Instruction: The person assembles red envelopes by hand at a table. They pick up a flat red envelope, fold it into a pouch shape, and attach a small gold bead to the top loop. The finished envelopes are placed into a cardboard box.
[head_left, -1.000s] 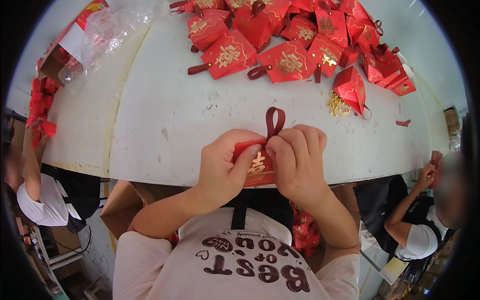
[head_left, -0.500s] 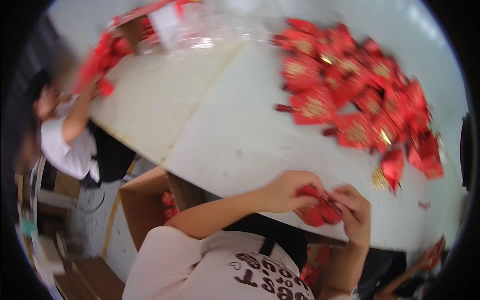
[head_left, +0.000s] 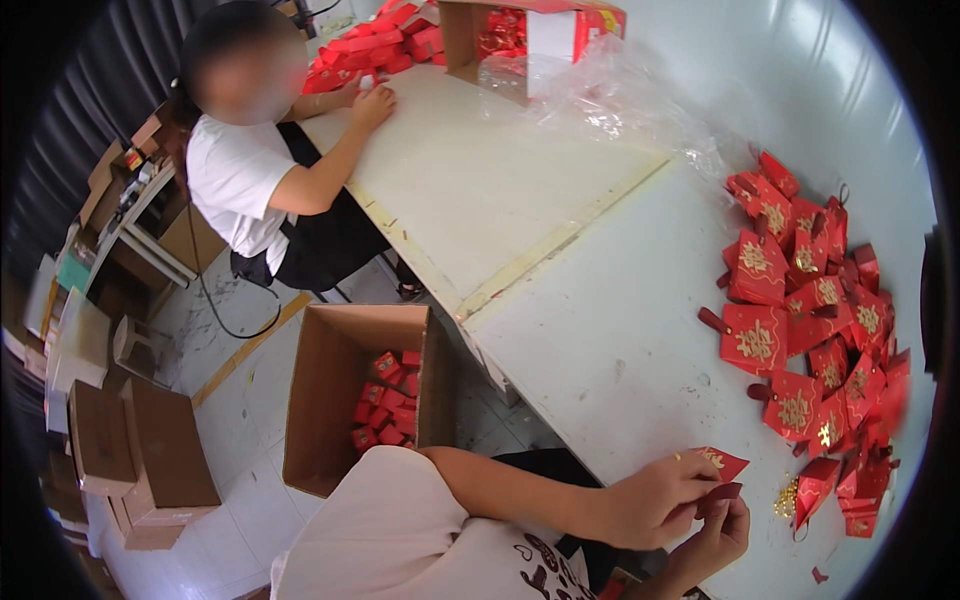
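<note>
My left hand (head_left: 648, 503) and my right hand (head_left: 716, 543) are close together over the table's near edge, fingers pinched on a small red gift box (head_left: 728, 463) with gold print. A dark red flap or ribbon shows between the fingertips; much of the box is hidden by my left hand. To the right lies a pile of red gift boxes (head_left: 755, 338) with gold symbols and dark red ribbon loops. A clump of small gold pieces (head_left: 787, 497) sits beside the nearest box of that pile.
An open carton (head_left: 309, 400) holding small red boxes stands on the floor at my left. Across the pale table (head_left: 500, 165), a co-worker (head_left: 240, 190) sits near more red boxes (head_left: 360, 52). Clear plastic wrap (head_left: 630, 100) lies beside another carton (head_left: 460, 40). Brown cartons (head_left: 165, 455) stand far left.
The view has swung left, bringing the co-worker and floor carton further in, while the pile sits further right. Both hands still hold the red gift box, now more covered by my fingers.
</note>
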